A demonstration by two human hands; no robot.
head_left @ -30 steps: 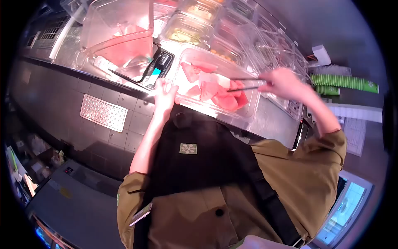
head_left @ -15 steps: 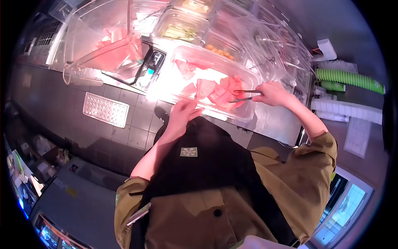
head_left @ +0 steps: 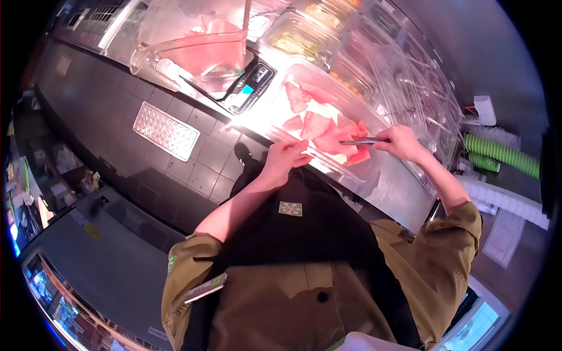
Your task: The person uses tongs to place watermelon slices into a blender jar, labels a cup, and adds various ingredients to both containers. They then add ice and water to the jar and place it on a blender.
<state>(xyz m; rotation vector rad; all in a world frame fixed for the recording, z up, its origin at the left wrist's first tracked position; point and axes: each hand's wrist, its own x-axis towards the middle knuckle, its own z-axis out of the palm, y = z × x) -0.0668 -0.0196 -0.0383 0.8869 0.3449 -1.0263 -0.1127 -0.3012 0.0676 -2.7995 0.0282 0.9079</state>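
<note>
Since a second ago the left hand (head_left: 285,157) has slid along the clear plastic tub's (head_left: 374,175) near rim and now rests there, fingers curled on the edge, while the right hand (head_left: 403,142), closed around slim metal tongs (head_left: 360,140), has sunk their tips among the wet, pink, wedge-shaped watermelon chunks (head_left: 328,133) just left of it.

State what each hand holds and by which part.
The right hand grips thin metal tongs by their rear end, tips at the watermelon chunks. The left hand rests on the clear plastic tub's near rim.
</note>
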